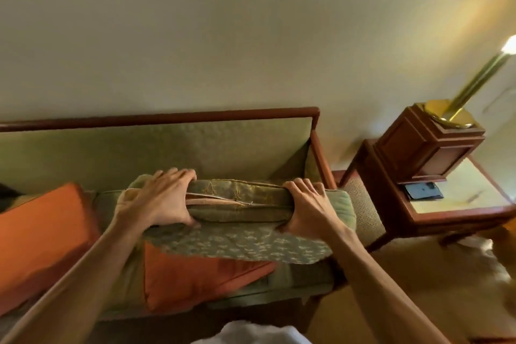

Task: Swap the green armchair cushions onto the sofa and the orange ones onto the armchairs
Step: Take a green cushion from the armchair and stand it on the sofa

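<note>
Both hands' fingers [178,176] grasp 1 green cushion [240,204] above the sofa [195,145] by a cream wall [279,50].

Both bare arms outstretched, left hand [160,198] and right hand [310,207] curled, gripping.

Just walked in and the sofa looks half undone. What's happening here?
A person is swapping cushions. Both hands, left and right, grip the ends of a green cushion and hold it over the right end of the sofa. Two orange cushions are still on the seat: one at the left, another partly under the green one. A side table with a lamp stands to the right.
</note>
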Action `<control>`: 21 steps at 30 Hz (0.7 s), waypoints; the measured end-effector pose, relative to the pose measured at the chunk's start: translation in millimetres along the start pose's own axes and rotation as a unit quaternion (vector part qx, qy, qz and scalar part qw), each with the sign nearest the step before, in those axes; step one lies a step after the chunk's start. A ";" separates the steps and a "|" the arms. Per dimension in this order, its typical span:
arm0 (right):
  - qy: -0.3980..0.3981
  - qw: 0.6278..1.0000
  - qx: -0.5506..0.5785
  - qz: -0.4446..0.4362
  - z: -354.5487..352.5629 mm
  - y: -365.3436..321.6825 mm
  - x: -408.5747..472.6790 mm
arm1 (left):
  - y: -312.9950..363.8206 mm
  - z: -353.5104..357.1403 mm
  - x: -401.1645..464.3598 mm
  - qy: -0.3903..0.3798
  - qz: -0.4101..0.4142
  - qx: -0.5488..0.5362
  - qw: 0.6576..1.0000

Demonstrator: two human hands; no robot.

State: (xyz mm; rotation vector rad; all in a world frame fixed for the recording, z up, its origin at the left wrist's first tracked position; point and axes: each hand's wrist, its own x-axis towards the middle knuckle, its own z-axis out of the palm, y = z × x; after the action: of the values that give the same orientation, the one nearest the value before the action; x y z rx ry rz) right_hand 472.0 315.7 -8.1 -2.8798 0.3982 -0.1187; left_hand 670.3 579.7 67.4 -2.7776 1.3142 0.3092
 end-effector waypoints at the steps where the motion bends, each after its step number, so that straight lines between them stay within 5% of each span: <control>1: -0.023 1.000 0.002 -0.006 17.6 -8.3 13.8 | -16.4 20.1 1.3 -0.003 -0.018 -0.014 1.000; 8: -0.095 0.993 -0.001 -0.063 76.1 -36.6 80.6 | -74.7 131.7 -2.4 0.047 -0.132 -0.105 0.985; 16: -0.222 0.973 -0.053 0.032 51.4 71.6 74.0 | -71.1 137.5 28.7 0.073 -0.118 -0.124 0.983; 21: -0.245 0.966 0.075 0.025 52.1 109.4 64.0 | -47.8 120.0 54.5 -0.052 -0.183 -0.047 0.981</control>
State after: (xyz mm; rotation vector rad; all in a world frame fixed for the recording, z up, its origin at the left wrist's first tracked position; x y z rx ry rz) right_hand 511.0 206.9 -81.7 -2.6213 0.3457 0.5384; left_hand 721.9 584.7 -62.8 -2.9575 0.7617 0.4946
